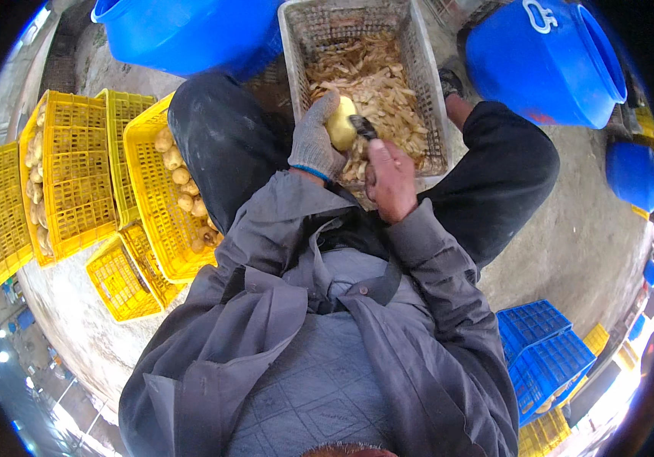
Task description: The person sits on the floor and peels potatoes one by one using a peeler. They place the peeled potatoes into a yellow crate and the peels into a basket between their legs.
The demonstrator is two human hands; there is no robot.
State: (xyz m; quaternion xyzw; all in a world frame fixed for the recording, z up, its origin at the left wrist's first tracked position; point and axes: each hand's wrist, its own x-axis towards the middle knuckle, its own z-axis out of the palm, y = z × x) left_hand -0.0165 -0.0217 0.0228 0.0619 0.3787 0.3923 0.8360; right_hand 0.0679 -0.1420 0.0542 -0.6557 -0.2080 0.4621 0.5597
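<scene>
My left hand point(317, 136), in a grey knit glove with a blue cuff edge, holds a peeled, pale yellow potato point(339, 127). My bare right hand point(391, 177) grips a dark peeler point(363, 127), whose head lies against or very close to the potato's right side; it is slightly blurred. Both hands are over the near end of a grey plastic crate point(441, 108) between my knees. Brownish peelings point(387, 85) cover the crate's bottom.
At my left a yellow crate point(150, 200) holds unpeeled potatoes point(180, 175), with more yellow crates point(78, 177) beyond. Blue barrels point(190, 34) point(538, 63) stand ahead on both sides. Blue crates point(549, 365) sit at the lower right on the concrete floor point(572, 228).
</scene>
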